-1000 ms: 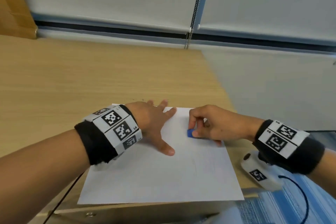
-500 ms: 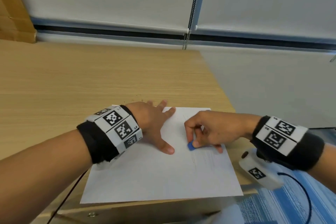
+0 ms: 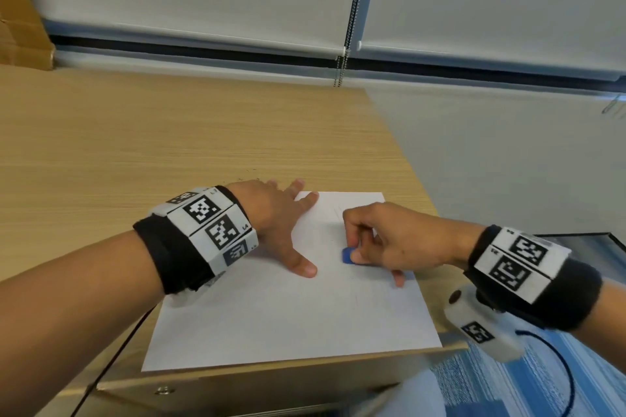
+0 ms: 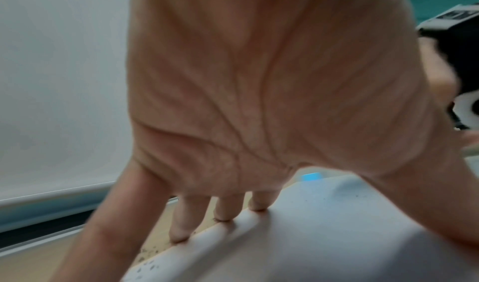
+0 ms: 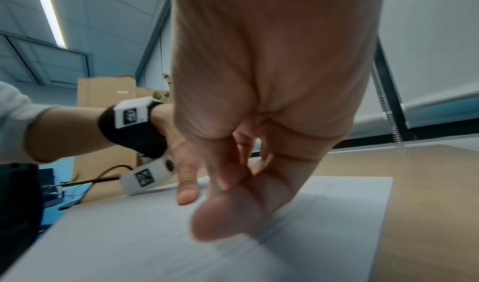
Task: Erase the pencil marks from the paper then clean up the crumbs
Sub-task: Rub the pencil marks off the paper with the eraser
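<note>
The blue eraser (image 3: 348, 254) is sitting on the white paper (image 3: 288, 315), right of its middle, pinched between the curled fingertips of the right hand (image 3: 389, 242). The left hand (image 3: 276, 217) is pressing flat on the sheet's far left part, fingers straight and spread. Dark crumbs (image 4: 150, 259) are lying along the paper's far edge on the wooden desk (image 3: 169, 132).

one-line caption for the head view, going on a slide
Left hand presses flat on the paper while the right hand pinches a blue eraser against it on the wooden desk.
</note>
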Motion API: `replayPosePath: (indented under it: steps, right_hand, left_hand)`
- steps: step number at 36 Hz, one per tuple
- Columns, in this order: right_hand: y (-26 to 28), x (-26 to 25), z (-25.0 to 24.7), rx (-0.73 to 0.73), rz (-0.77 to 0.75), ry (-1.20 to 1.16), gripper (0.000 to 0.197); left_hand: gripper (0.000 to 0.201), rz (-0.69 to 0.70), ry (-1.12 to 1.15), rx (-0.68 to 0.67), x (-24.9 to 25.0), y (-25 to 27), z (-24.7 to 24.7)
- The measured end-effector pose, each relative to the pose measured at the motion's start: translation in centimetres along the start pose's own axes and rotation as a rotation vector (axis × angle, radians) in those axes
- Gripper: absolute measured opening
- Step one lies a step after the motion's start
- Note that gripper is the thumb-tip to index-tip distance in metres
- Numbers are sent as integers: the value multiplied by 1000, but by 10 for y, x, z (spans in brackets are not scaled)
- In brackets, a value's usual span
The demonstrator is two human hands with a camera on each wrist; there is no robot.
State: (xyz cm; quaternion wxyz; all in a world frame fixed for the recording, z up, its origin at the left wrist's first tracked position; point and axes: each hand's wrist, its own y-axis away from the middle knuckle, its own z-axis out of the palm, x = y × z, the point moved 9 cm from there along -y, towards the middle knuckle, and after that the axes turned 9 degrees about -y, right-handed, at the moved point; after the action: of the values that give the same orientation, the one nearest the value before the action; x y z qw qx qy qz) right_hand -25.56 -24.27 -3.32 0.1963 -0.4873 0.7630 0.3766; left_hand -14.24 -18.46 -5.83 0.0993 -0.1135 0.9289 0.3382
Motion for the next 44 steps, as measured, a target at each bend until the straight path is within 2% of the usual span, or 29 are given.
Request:
replayPosePath:
  steps: [4, 6, 10, 15, 20, 24, 26, 30, 32, 36, 38, 42, 44]
  right_hand:
    - [16, -3, 28, -237, 21, 11, 12]
    - [12, -4, 24, -215, 35, 29, 12]
    - [5, 0, 7, -60, 27, 26, 13]
    - [22, -1, 34, -244, 41, -18, 11]
    - [12, 2, 10, -90, 59, -17, 11]
    - [22, 0, 29, -224, 49, -35, 12]
    - [21, -2, 30, -237, 50, -20, 12]
    - [10, -2, 10, -80, 35, -1, 12]
    - [11, -3, 16, -115, 20, -8, 12]
    - [22, -8, 34, -275, 32, 13, 12]
    - [13, -7, 19, -195, 21, 65, 14]
    - [-16, -6, -33, 113, -56, 142, 6]
    - [-31, -6, -44, 165, -81, 184, 5]
  left_hand:
    - [127, 2, 8, -9, 0, -1, 1]
    - [127, 2, 16, -12, 0, -2, 1]
    - [127, -1, 13, -17, 0, -3, 1]
    - [129, 5, 12, -21, -1, -4, 2]
    - [129, 9, 23, -8, -1, -5, 2]
    - [129, 14, 23, -8, -2, -5, 1]
    - [130, 13, 15, 0, -2, -6, 1]
    - [129, 12, 18, 6, -2, -5, 1]
    - [129, 14, 20, 11, -2, -4, 0]
    - [129, 25, 32, 28, -1, -4, 0]
    - [129, 29, 39, 35, -1, -3, 0]
    - [126, 53, 44, 42, -1, -1, 0]
    - [124, 64, 45, 38, -1, -1, 0]
